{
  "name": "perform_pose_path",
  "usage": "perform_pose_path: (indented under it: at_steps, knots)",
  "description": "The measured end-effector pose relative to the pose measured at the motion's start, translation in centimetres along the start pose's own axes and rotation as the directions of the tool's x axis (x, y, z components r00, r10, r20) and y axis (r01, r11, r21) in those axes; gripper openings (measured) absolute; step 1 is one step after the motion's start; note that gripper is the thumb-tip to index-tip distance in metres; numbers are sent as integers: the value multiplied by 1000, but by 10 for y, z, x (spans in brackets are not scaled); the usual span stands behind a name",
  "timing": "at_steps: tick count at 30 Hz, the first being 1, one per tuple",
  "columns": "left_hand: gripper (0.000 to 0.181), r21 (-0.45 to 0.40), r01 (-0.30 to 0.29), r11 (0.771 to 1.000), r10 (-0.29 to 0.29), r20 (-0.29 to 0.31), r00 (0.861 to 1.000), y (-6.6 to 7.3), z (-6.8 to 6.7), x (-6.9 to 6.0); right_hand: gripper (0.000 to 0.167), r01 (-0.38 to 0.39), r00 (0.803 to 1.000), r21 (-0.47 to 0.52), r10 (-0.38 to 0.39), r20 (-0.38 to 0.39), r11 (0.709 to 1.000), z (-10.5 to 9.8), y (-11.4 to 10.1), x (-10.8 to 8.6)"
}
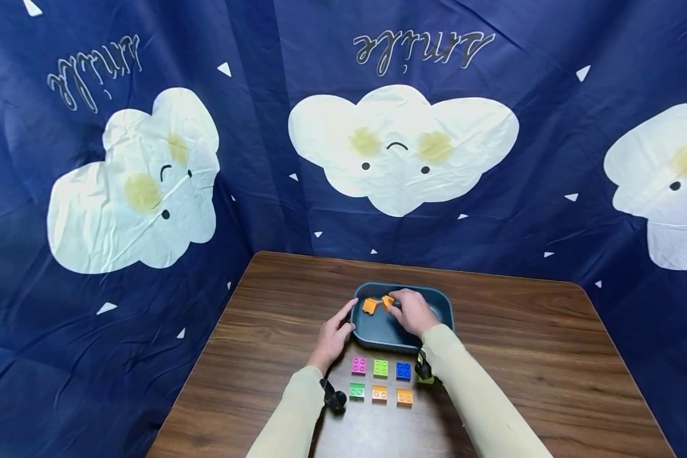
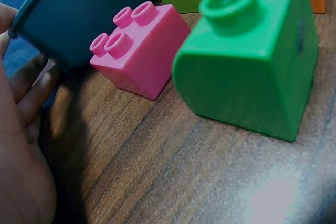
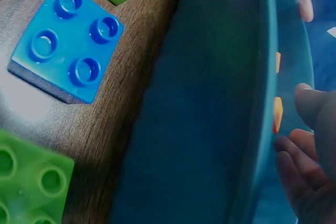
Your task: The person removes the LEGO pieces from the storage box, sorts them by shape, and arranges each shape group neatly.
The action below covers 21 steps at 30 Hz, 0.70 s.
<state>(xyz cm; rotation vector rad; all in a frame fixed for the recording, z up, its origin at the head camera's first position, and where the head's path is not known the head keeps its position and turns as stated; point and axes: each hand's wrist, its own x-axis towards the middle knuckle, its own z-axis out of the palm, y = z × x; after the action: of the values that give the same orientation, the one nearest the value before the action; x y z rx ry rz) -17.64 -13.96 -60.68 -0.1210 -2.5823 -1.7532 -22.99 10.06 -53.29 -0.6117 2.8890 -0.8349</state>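
Observation:
A dark teal plastic bin (image 1: 378,337) stands on the table. My left hand (image 1: 330,340) is at its left side, fingers fairly straight, with fingertips touching the rim. Inside the bin, my right hand (image 1: 413,312) reaches toward an orange toy block (image 1: 388,301). In the right wrist view, a gap shows between the thumb and fingers, and an orange block (image 3: 277,114) appears just beyond the fingertips. Another orange block (image 1: 369,306) lies to the left in the bin. Close to my left wrist are a pink brick (image 2: 139,51) and a green brick (image 2: 241,72) with one rounded edge.
In front of the bin, bricks stand in two rows: lime (image 1: 380,368), blue (image 1: 403,371) and two orange ones (image 1: 380,394) among them. My right wrist partly hides another green brick (image 1: 425,380). A dark blue curtain (image 1: 263,191) with clouds hangs behind the wooden table (image 1: 527,356).

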Motion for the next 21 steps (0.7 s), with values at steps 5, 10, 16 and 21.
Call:
perform_pose_path:
  at_steps: [5, 10, 16, 21]
  knots:
    - [61, -5, 9, 1000, -9, 9, 1000, 1, -1, 0, 43, 14, 998, -38, -12, 58, 999, 7, -1, 7]
    - [61, -38, 6, 999, -6, 7, 1000, 1, 0, -1, 30, 24, 999, -56, -22, 41, 998, 13, 1, 9]
    - [62, -16, -14, 1000, 13, -8, 1000, -2, 0, 0, 20, 3, 1000, -47, -4, -8, 999, 17, 3, 9]
    - [63, -9, -39, 999, 39, -23, 999, -4, 1, 1, 15, -33, 999, -38, 32, -25, 999, 18, 4, 7]
